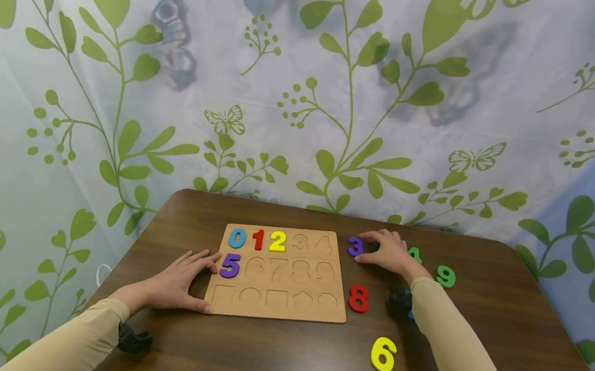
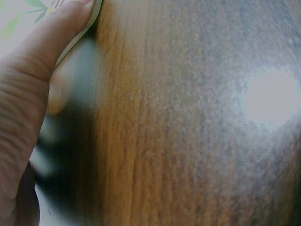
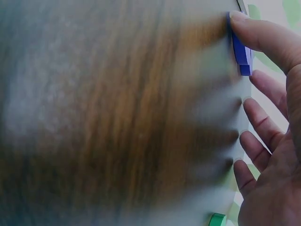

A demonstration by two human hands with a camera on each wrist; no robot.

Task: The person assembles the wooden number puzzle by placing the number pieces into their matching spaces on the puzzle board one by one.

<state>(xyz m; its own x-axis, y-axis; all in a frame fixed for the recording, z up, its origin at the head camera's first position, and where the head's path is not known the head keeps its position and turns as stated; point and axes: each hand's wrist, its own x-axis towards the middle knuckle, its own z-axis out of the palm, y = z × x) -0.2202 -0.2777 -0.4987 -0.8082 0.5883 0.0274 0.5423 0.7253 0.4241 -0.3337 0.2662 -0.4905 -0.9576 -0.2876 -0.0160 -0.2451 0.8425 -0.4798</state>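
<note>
Right hand (image 1: 390, 254) pinches purple number 3 (image 1: 355, 246) between thumb and fingers; left hand (image 1: 175, 281), fingers spread, touches number puzzle board (image 1: 287, 287), probably steadying it.

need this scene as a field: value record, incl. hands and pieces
left hand: rests at left edge of tan wooden puzzle board
right hand: pinches purple number 3, right of board
on board: light-blue 0, red 1, yellow 2, purple 5
empty: number slots 3, 4, 6, 7, 8, 9; bottom-row shape slots
loose: red 8, yellow 6, green 9, partly hidden green 4 and blue piece
surface: brown wood-grain table
</note>
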